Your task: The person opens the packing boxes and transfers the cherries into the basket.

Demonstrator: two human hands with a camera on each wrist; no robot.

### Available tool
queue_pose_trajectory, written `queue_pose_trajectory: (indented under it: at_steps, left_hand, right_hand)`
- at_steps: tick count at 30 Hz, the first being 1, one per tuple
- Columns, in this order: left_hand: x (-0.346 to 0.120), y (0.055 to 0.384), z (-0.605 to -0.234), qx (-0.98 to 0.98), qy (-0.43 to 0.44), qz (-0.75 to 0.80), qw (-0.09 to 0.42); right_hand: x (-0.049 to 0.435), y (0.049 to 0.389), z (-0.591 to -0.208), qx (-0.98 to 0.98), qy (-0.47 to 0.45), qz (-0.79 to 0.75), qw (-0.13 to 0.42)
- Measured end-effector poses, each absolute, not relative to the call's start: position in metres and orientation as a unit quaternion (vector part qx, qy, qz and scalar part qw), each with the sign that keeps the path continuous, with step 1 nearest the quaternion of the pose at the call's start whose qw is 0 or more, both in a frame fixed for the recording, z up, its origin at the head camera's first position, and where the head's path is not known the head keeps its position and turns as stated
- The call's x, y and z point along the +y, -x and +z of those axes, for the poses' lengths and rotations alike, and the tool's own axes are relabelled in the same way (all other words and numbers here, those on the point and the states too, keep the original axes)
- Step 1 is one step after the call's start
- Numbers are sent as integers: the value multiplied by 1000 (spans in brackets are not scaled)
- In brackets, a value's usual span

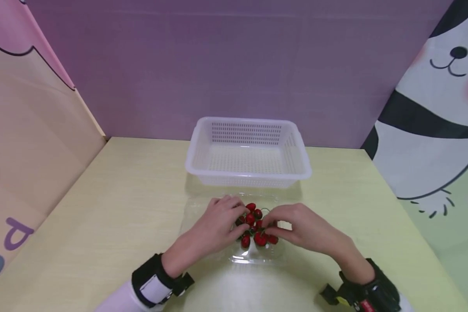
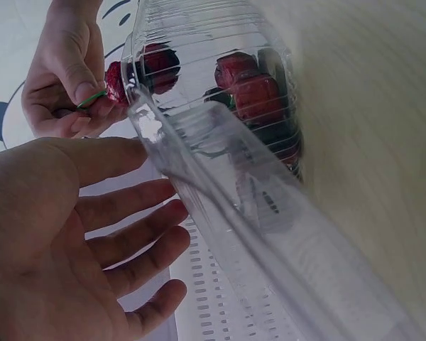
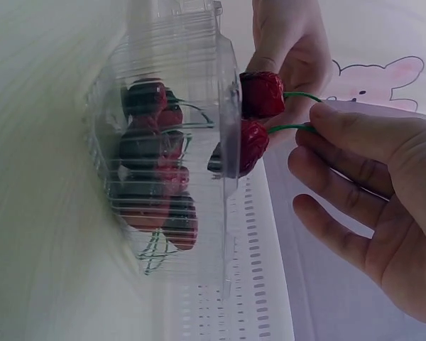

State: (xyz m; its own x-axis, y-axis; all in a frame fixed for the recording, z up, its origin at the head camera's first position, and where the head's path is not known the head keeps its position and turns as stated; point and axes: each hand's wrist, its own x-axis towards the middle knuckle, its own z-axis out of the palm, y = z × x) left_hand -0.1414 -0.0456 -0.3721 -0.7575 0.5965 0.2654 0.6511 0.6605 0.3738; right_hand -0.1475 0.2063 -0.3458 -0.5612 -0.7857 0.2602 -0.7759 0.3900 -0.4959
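A clear plastic clamshell box (image 1: 253, 260) lies with its lid folded back, holding several red cherries (image 1: 250, 218) with green stems. My right hand (image 1: 306, 225) pinches the green stems of two cherries (image 3: 261, 94) between thumb and fingertip. In the right wrist view these two cherries hang at the box's rim, above the other cherries (image 3: 145, 138) inside. On the box's left side is my left hand (image 1: 218, 221). Its fingers are spread and gently bent, the fingertips (image 2: 170, 190) right at the clear plastic, with nothing gripped.
A white perforated plastic basket (image 1: 249, 175) stands just behind the box, its bottom bare. The pale wooden table (image 1: 140, 186) extends to both sides. A purple backdrop (image 1: 218, 65) rises behind the table, and printed panels flank it left and right.
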Motion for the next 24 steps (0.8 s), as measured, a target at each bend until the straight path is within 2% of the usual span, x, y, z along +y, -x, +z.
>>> queue_pose_trajectory:
  at_steps: [6,14,24]
  left_hand:
    - [-45,143,-372,-902,366,-225,46]
    - [-43,144,-371,-899,389,-200,33]
    - [-41,146,-368,-898,401,-181,11]
  right_hand:
    - [209,148,-341,833,451,-321,13]
    - [211,150,-337,821,460,-337,-19]
    - [214,156,-337,816,461,-333,-106]
